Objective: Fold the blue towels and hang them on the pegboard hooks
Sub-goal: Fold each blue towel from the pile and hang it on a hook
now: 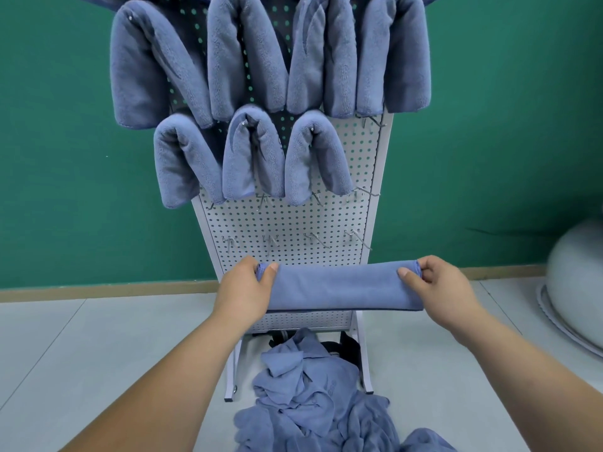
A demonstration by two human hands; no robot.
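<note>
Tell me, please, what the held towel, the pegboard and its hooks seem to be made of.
The towel looks like soft, matte microfibre cloth: fine nap, limp fold. The pegboard seems to be sheet metal painted pale grey, smooth, with regular punched holes. The hooks look like bare steel wire: thin, with a silvery glint.
</note>
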